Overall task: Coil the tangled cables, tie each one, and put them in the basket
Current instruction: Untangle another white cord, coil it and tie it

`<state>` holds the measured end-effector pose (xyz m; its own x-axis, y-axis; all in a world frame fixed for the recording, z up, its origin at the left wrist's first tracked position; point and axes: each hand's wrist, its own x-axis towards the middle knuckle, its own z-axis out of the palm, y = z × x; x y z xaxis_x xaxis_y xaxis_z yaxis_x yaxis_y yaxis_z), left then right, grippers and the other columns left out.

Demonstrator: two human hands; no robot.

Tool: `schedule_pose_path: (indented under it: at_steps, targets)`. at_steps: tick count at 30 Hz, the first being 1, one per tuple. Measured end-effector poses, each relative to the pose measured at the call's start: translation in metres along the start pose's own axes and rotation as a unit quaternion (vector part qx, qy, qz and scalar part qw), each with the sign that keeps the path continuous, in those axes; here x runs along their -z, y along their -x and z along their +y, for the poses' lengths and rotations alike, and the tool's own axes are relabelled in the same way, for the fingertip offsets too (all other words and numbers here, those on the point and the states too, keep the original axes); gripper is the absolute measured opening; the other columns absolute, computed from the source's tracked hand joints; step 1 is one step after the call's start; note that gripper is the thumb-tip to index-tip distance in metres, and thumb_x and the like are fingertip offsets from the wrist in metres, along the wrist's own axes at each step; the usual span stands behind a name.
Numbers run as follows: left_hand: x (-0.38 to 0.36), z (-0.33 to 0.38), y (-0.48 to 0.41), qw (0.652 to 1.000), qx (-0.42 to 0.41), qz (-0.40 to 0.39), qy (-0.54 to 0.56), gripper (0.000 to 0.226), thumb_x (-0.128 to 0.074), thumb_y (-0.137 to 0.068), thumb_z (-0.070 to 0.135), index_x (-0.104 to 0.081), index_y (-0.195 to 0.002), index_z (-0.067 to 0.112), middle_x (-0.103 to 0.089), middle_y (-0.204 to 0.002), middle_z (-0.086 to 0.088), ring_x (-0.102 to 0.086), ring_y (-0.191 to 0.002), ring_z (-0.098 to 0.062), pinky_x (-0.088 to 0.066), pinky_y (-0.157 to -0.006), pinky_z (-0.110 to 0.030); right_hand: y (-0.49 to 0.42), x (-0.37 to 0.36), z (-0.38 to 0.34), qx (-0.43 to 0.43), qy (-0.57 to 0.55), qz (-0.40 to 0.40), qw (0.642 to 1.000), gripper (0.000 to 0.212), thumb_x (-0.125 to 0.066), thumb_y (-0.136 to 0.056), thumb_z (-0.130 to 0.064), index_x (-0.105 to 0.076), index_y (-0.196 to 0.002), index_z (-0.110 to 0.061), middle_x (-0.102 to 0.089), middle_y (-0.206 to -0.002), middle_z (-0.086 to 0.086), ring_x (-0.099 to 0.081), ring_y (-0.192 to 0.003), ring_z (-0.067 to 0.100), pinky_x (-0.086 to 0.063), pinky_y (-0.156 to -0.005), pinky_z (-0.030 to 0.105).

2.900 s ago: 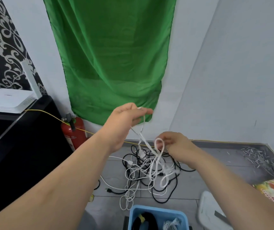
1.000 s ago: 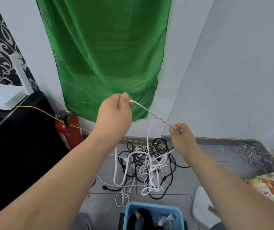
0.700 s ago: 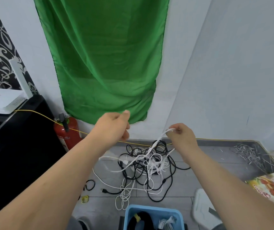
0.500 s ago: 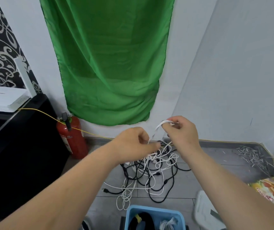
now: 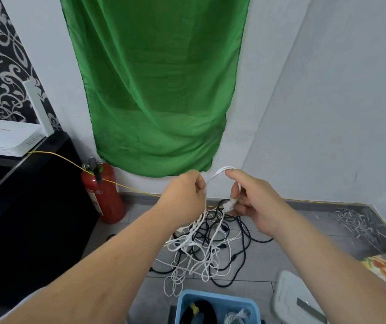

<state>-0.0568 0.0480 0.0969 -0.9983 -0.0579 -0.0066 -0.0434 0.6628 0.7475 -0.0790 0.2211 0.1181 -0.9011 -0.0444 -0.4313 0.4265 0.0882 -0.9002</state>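
Observation:
A tangle of white and black cables (image 5: 207,247) lies on the grey floor tiles. One white cable (image 5: 221,171) rises from the pile and arcs between both hands. My left hand (image 5: 183,195) grips that cable with curled fingers. My right hand (image 5: 251,195) holds its looped end, with a white plug (image 5: 230,205) hanging under the fingers. The blue basket (image 5: 216,300) stands at the bottom edge with a coiled black cable (image 5: 199,313) and a coiled white cable (image 5: 236,318) inside.
A red fire extinguisher (image 5: 104,195) stands by the wall on the left, beside a black cabinet (image 5: 23,206) with a white router (image 5: 7,139) on top. A green cloth (image 5: 154,90) hangs on the wall. A white lid (image 5: 290,298) lies right of the basket. Metal scraps (image 5: 360,226) sit in the right corner.
My left hand has risen and come close to my right hand, so the white cable between them now forms a short arc. The lifted strands hang from my left hand.

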Motion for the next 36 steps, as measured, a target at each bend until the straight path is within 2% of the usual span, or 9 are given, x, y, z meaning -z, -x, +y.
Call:
schedule_pose_path:
  at_steps: [5, 10, 13, 16, 20, 25, 30, 33, 36]
  targets:
    - [-0.002, 0.010, 0.004, 0.979, 0.059, -0.047, 0.191, 0.026, -0.079, -0.085, 0.029, -0.062, -0.104, 0.022, -0.068, -0.085, 0.004, -0.061, -0.069, -0.009, -0.051, -0.064, -0.021, 0.003, 0.007, 0.000, -0.012, -0.067, -0.085, 0.994, 0.061, -0.065, -0.090, -0.044, -0.036, -0.046, -0.013, -0.024, -0.049, 0.003, -0.020, -0.046, 0.021, -0.030, -0.053, 0.032]
    - [-0.008, 0.005, 0.002, 0.993, 0.018, 0.004, 0.114, 0.026, -0.082, -0.081, 0.034, -0.060, -0.079, 0.019, -0.063, -0.074, 0.003, -0.054, -0.063, -0.013, -0.051, -0.066, -0.033, 0.010, 0.006, -0.002, -0.017, -0.042, -0.161, 0.986, 0.078, -0.056, -0.080, -0.078, -0.026, -0.043, -0.016, -0.020, -0.048, 0.001, -0.022, -0.049, 0.018, -0.008, -0.056, 0.035]
    - [-0.008, 0.007, 0.002, 0.995, 0.006, 0.014, 0.098, 0.020, -0.074, -0.089, 0.023, -0.057, -0.081, 0.017, -0.067, -0.081, -0.006, -0.060, -0.068, -0.023, -0.053, -0.067, -0.037, 0.007, 0.006, -0.003, -0.029, -0.102, -0.167, 0.980, 0.080, -0.040, -0.097, -0.070, -0.029, -0.041, -0.013, -0.019, -0.047, 0.002, -0.017, -0.047, 0.019, -0.007, -0.055, 0.035]
    - [-0.004, 0.008, 0.002, 0.995, 0.009, 0.038, 0.090, 0.009, -0.070, -0.092, 0.016, -0.061, -0.088, 0.016, -0.068, -0.086, -0.004, -0.065, -0.077, -0.024, -0.050, -0.066, -0.029, 0.001, 0.010, 0.000, -0.014, -0.123, -0.119, 0.985, 0.065, -0.044, -0.103, -0.046, -0.035, -0.048, -0.012, -0.020, -0.046, 0.001, -0.019, -0.045, 0.019, -0.024, -0.046, 0.028]
    - [0.002, 0.006, 0.001, 0.991, 0.032, 0.039, 0.127, 0.013, -0.058, -0.095, 0.007, -0.063, -0.098, 0.018, -0.065, -0.096, -0.001, -0.057, -0.071, -0.015, -0.045, -0.054, -0.015, -0.011, 0.018, 0.008, -0.008, -0.119, -0.037, 0.992, 0.045, -0.050, -0.100, -0.029, -0.049, -0.057, -0.015, -0.018, -0.051, 0.001, -0.028, -0.045, 0.019, -0.044, -0.060, 0.034]
    - [0.008, 0.005, -0.001, 0.998, 0.018, 0.018, 0.048, 0.021, -0.063, -0.094, 0.013, -0.066, -0.112, 0.021, -0.055, -0.105, 0.002, -0.050, -0.073, -0.006, -0.039, -0.055, -0.010, -0.026, 0.027, 0.019, -0.037, -0.030, 0.068, 0.997, 0.031, -0.058, -0.100, -0.025, -0.072, -0.083, -0.003, -0.036, -0.049, 0.002, -0.040, -0.049, 0.020, -0.049, -0.061, 0.033]
    - [0.027, 0.002, 0.002, 0.998, -0.025, 0.018, -0.063, 0.008, -0.075, -0.088, 0.034, -0.075, -0.084, 0.027, -0.059, -0.075, 0.012, -0.055, -0.068, -0.008, -0.040, -0.062, -0.023, -0.035, 0.051, 0.030, -0.009, 0.098, 0.193, 0.976, 0.032, -0.056, -0.099, -0.024, -0.073, -0.089, 0.001, -0.051, -0.060, 0.007, -0.043, -0.054, 0.025, -0.041, -0.058, 0.031]
    - [0.036, 0.000, 0.006, 0.999, -0.041, 0.007, 0.020, 0.012, -0.073, -0.093, 0.026, -0.073, -0.082, 0.022, -0.052, -0.061, 0.010, -0.042, -0.050, -0.003, -0.038, -0.053, -0.019, -0.030, 0.045, 0.036, -0.008, 0.097, 0.102, 0.990, 0.028, -0.056, -0.103, -0.026, -0.073, -0.090, -0.008, -0.064, -0.077, 0.010, -0.056, -0.067, 0.023, -0.049, -0.065, 0.034]
    - [0.042, 0.005, 0.015, 0.994, -0.063, 0.006, 0.085, 0.015, -0.069, -0.097, 0.023, -0.070, -0.085, 0.016, -0.044, -0.059, 0.009, -0.035, -0.048, -0.003, -0.035, -0.049, -0.012, -0.020, 0.024, 0.038, 0.036, 0.150, -0.049, 0.987, 0.016, -0.064, -0.099, -0.017, -0.075, -0.107, -0.024, -0.073, -0.115, -0.006, -0.065, -0.105, 0.010, -0.052, -0.095, 0.035]
